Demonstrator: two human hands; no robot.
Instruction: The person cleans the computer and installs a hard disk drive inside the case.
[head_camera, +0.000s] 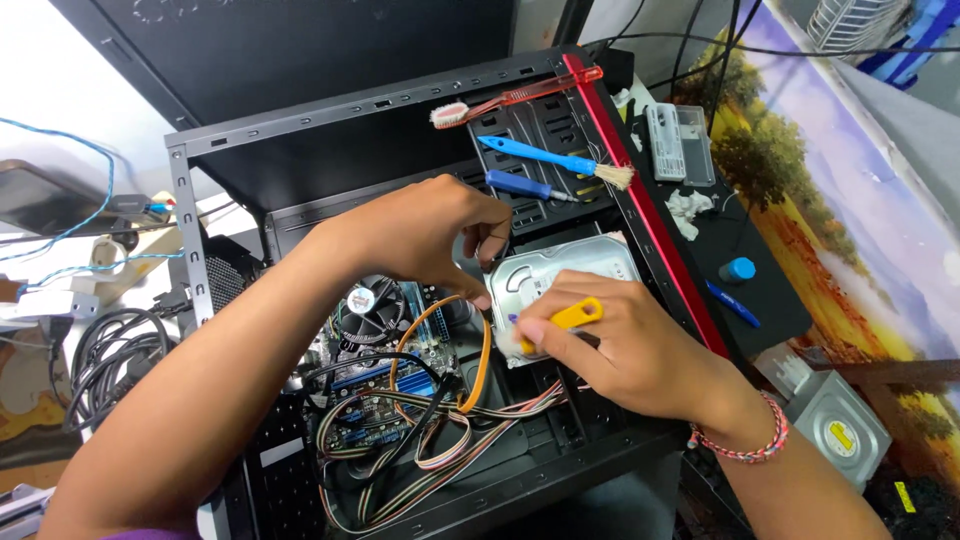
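Right hand (640, 350) gripping yellow-handled brush (560, 320) on hard drive (560, 275) (silver), left hand (420, 235) fingers pinching its edge

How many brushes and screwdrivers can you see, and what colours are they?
Red toothbrush: 1
Blue paintbrush: 1
Yellow-handled brush in the right hand: 1
Blue screwdriver: 1
Total: 4

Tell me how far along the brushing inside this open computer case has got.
Done: the case lies open, side panel off, with brushes and a screwdriver laid out on it. In hand: the left hand steadies the hard drive while the right hand works a yellow-handled brush on its top. Left: the fan and cables go untouched; how dusty they are I cannot tell.
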